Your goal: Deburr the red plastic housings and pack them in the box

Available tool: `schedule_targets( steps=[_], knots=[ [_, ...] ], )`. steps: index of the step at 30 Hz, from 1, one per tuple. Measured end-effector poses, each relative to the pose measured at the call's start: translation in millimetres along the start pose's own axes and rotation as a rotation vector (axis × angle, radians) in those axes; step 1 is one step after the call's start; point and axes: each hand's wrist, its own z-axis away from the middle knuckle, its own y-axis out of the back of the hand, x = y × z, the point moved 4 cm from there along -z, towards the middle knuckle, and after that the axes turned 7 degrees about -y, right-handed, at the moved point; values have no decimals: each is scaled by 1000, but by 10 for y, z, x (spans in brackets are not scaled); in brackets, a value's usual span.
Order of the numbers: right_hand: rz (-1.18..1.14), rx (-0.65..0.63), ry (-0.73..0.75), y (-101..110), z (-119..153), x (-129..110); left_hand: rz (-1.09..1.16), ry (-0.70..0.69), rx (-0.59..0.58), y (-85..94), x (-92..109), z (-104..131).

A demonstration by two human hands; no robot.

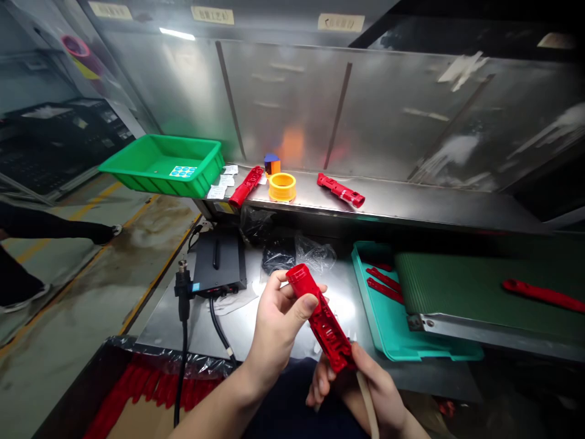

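A red plastic housing (326, 329), round and tube-like at its upper end with an open ribbed inside lower down, slants between my hands above the metal table. My left hand (278, 320) is closed round the tube end, its thumb lying across the front. At the lower end, my right hand (372, 384) has its fingers and thumb on the housing. A narrow tan strip (367, 405) runs down across the right palm; what it belongs to is hidden.
A green tray (159, 186), two more red housings (247, 188) (342, 191) and a yellow tape roll (282, 188) sit on the shelf. A black box (219, 262) with cables stands left. Right are a teal tray (381, 329) and a conveyor (461, 286). Red parts fill a lined bin (150, 384).
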Motion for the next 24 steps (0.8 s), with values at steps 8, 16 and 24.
schedule_targets(
  steps=[8,16,24],
  knots=[
    [193,412,162,92,-55,-198,-192,97,-18,445,-22,-43],
    [37,449,173,-84,-170,-250,-232,40,-121,658,76,-60],
    [99,461,410,-270,-270,-366,165,270,-228,621,34,-44]
  ],
)
